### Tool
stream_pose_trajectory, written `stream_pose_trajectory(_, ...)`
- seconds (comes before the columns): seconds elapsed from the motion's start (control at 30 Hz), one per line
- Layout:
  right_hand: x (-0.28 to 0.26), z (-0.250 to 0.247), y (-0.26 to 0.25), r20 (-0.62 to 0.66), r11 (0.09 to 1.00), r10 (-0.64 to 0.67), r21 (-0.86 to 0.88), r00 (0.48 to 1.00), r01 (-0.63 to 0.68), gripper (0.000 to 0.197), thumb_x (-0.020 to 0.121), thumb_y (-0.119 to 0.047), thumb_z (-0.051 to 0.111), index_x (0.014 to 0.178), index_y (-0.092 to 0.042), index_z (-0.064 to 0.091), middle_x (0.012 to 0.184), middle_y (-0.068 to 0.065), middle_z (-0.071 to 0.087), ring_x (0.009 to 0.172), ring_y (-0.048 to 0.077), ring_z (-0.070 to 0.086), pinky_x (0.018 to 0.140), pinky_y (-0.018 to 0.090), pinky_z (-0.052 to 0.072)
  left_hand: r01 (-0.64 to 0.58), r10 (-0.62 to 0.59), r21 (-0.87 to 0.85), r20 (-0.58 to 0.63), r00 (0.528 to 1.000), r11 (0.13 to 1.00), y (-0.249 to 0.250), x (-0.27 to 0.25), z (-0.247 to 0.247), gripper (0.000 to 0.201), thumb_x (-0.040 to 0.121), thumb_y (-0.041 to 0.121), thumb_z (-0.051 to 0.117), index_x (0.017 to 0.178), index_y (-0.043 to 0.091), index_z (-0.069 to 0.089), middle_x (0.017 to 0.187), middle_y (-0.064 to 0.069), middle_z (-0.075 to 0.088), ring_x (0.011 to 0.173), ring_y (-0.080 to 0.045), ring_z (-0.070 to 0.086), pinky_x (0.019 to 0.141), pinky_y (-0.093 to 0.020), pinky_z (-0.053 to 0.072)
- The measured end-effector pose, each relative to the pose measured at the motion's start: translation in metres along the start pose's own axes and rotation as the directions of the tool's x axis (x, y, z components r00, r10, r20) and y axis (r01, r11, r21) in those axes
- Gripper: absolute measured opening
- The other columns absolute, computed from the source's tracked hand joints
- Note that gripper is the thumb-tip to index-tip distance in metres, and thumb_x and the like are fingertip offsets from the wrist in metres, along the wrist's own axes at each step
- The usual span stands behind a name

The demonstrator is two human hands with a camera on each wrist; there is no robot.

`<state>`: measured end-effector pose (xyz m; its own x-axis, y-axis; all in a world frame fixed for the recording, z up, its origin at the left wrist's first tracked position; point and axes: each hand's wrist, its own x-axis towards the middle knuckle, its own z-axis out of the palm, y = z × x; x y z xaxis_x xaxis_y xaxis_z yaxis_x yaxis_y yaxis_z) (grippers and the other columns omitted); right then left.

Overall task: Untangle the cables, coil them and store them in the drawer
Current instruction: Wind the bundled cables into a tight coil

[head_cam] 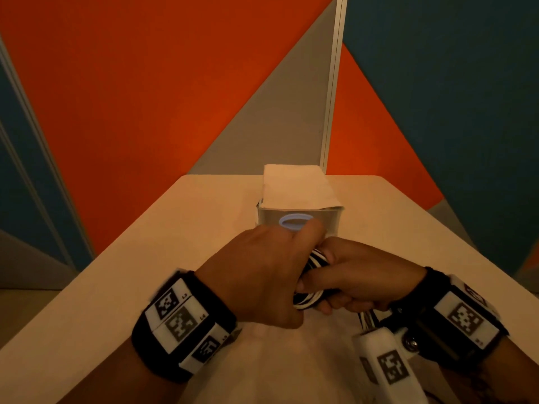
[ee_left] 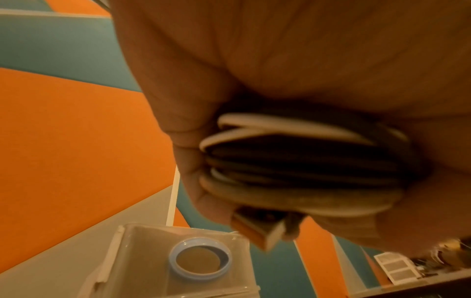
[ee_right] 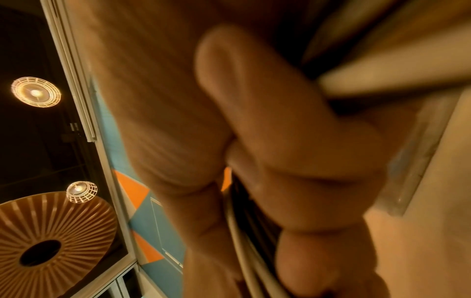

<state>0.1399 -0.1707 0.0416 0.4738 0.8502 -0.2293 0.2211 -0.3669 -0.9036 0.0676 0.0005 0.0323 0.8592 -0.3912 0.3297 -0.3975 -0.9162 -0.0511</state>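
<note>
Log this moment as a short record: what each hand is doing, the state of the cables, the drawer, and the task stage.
left hand: grips the cable bundle from the left
right hand: grips the same bundle from the right
cable bundle: black and white cables coiled together, held above the table; a plug end sticks out below
drawer: small clear plastic box with a blue ring handle, shut, just beyond the hands
task stage: coiled, not yet stored
</note>
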Motion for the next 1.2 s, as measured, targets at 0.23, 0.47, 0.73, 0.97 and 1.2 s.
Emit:
stream_pose_trajectory(0.23, 0.005, 0.003, 0.001, -0.09, 0.998, -0.063, -0.031, 0.994, 0.06, 0.026, 0.092, -0.023, 0.068, 0.101, 0.002, 0.067, 0.063, 0.011, 0.059, 0.04, 0.01, 0.04, 0.037, 0.019, 0.027, 0.073, -0.073, -0.022, -0.02, 0.997, 0.997, -0.012, 0.0, 0.003, 0.052, 0.06, 0.048, 0.08, 0.097, 0.026, 0.052, 0.079, 0.016, 0.049, 0.063, -0.011, 0.051, 0.055, -0.026, 0.04)
stream_pose_trajectory(0.47, 0.009, 0.004, 0.005, -0.108, 0.997, -0.076, -0.03, 0.991, 0.073, 0.023, 0.09, -0.021, 0.071, 0.097, 0.001, 0.07, 0.061, 0.01, 0.061, 0.041, 0.012, 0.043, 0.038, 0.02, 0.029, 0.07, -0.069, -0.121, 0.017, 0.997, 0.99, -0.013, -0.001, 0.004, 0.057, 0.063, 0.041, 0.085, 0.107, 0.028, 0.05, 0.092, 0.011, 0.063, 0.074, -0.011, 0.059, 0.061, -0.024, 0.047)
stream_pose_trajectory(0.73, 0.013, 0.003, 0.009, -0.052, 0.988, -0.096, 0.114, 0.994, 0.102, 0.02, 0.092, -0.022, 0.069, 0.1, -0.005, 0.066, 0.068, 0.011, 0.057, 0.046, 0.009, 0.039, 0.04, 0.018, 0.028, 0.089, -0.091, -0.185, -0.003, 0.996, 0.979, -0.02, -0.001, 0.003, 0.052, 0.065, 0.039, 0.084, 0.102, 0.039, 0.047, 0.092, 0.013, 0.064, 0.076, -0.008, 0.06, 0.063, -0.027, 0.051)
stream_pose_trajectory(0.97, 0.015, 0.0, 0.004, -0.156, 0.809, -0.056, 0.572, 0.986, 0.136, 0.028, 0.104, -0.034, 0.042, 0.109, -0.01, 0.055, 0.063, 0.001, 0.041, 0.049, 0.007, 0.023, 0.041, 0.017, 0.019, 0.205, -0.319, -0.478, -0.169, 0.933, 0.854, -0.045, -0.003, 0.003, 0.039, 0.062, 0.038, 0.082, 0.093, 0.03, 0.059, 0.08, 0.009, 0.067, 0.069, -0.007, 0.064, 0.06, -0.038, 0.054)
stream_pose_trajectory(1.2, 0.012, 0.001, 0.0, -0.097, 0.69, -0.113, 0.709, 0.989, 0.148, 0.029, 0.097, -0.031, 0.048, 0.094, -0.007, 0.063, 0.062, -0.001, 0.036, 0.045, 0.003, 0.025, 0.038, 0.015, 0.021, 0.215, -0.567, -0.768, -0.223, 0.793, 0.603, -0.054, 0.004, 0.011, 0.041, 0.065, 0.025, 0.096, 0.089, 0.014, 0.065, 0.071, 0.004, 0.069, 0.059, -0.008, 0.062, 0.054, -0.021, 0.047)
